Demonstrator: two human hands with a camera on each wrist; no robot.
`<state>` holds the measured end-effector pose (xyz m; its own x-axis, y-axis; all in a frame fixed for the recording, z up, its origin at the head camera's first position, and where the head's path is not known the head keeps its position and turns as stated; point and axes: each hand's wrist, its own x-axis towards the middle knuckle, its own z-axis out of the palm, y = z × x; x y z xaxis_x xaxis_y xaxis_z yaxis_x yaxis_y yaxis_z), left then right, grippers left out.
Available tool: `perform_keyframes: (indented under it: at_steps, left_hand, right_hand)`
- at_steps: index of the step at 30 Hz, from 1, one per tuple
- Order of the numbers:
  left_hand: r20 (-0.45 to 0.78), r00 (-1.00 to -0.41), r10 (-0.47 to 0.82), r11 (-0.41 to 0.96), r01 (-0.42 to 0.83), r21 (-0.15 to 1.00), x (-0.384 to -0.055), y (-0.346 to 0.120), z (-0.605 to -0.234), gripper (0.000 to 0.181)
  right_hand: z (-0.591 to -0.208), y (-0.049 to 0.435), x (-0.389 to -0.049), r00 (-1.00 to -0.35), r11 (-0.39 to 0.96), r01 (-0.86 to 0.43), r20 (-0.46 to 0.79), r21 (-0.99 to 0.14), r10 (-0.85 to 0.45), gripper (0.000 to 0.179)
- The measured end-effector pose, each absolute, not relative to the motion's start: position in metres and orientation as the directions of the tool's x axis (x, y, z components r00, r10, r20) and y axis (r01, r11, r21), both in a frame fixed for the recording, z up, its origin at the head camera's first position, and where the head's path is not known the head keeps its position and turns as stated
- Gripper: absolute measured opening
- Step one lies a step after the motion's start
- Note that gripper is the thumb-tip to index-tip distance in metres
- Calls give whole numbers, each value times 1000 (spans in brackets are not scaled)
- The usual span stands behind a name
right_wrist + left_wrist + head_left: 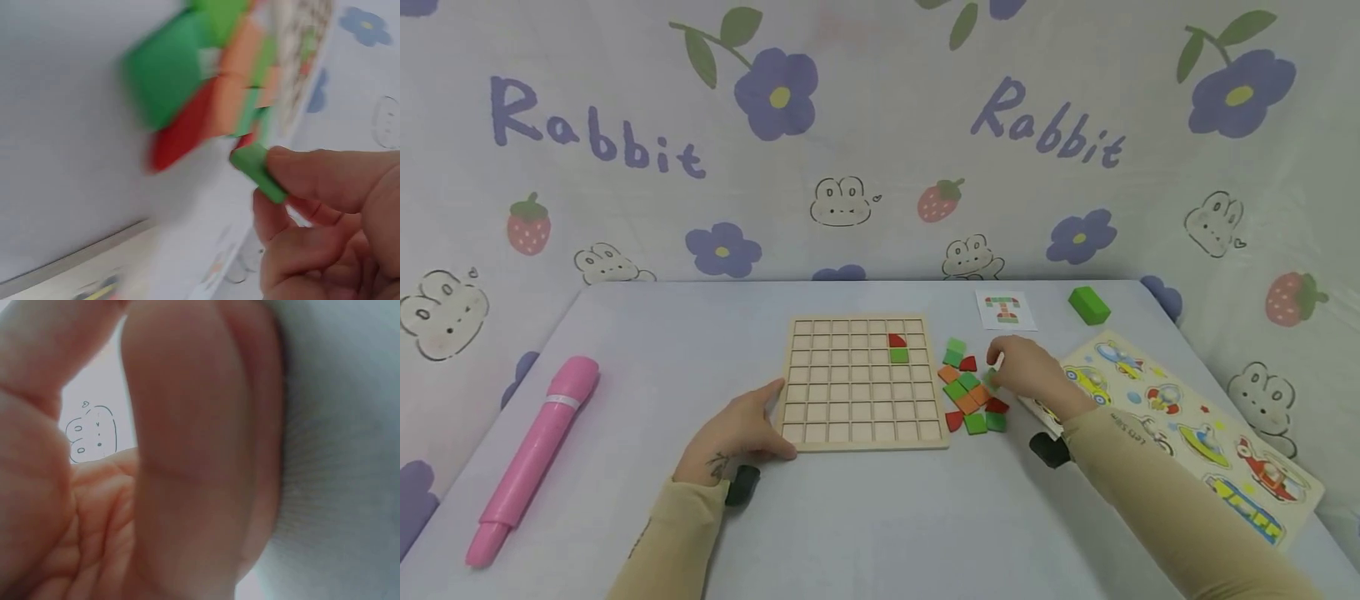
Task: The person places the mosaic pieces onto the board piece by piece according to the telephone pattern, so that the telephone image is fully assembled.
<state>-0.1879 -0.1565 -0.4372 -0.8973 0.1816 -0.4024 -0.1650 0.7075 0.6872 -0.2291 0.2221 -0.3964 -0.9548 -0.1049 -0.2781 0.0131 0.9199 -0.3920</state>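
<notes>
1. Well, the right hand grasps one green tile, pinching it between thumb and fingertips; in the head view this hand lies at three o'clock from the middle of the gridded board.
2. Just beyond those fingertips, toward nine o'clock, lie the loose tiles, flat on the table in green, orange and red, several touching; the right wrist view blurs some of them.
3. The left hand is loosely spread at the board's eight o'clock, thumb by the near left corner and a finger against the left rim. Its own wrist view is mostly filled by fingers.
4. Between the hands, the gridded board lies flat. Toward its one o'clock, a green square sits in a cell, with a red rounded piece in the cell at its twelve.
5. Farther out, at the board's two o'clock, lie a card printed in red and green and, beyond it, a green block.
6. A picture puzzle with vehicles slants at four o'clock, partly behind the right arm.
7. Well apart, between eight and nine o'clock, lies a pink stick.
</notes>
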Motion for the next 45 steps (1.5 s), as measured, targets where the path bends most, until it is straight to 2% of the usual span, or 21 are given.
perform_keyframes:
  at_steps: [4, 8, 15, 23, 31, 45]
  left_hand:
    - [-391, -901, 188, 712, -150, 686, -188, -158, -437, 111]
    - [-381, -905, 191, 716, -137, 684, -190, -159, -438, 112]
    - [-384, -906, 180, 702, -155, 696, -191, -163, -441, 113]
    - [-388, -903, 184, 692, -162, 704, -193, -163, -442, 115]
    - [-386, -905, 176, 687, -168, 707, -193, -163, -442, 114]
    - [-385, -908, 163, 688, -175, 704, -192, -163, -443, 113]
  right_hand:
    - [-386, 210, -239, -968, 818, 27, -219, -575, -122, 29]
    - [-378, 191, -252, -973, 665, 108, -216, -739, -82, 29]
    - [-386, 150, -272, -975, 448, 179, -218, -876, -37, 25]
    - [-402, 118, -289, -971, 387, 222, -240, -895, 2, 20]
    - [-410, 103, -295, -979, 547, 186, -200, -816, 35, 17]
    - [-416, 89, -300, -973, 654, 211, -221, -727, 68, 14]
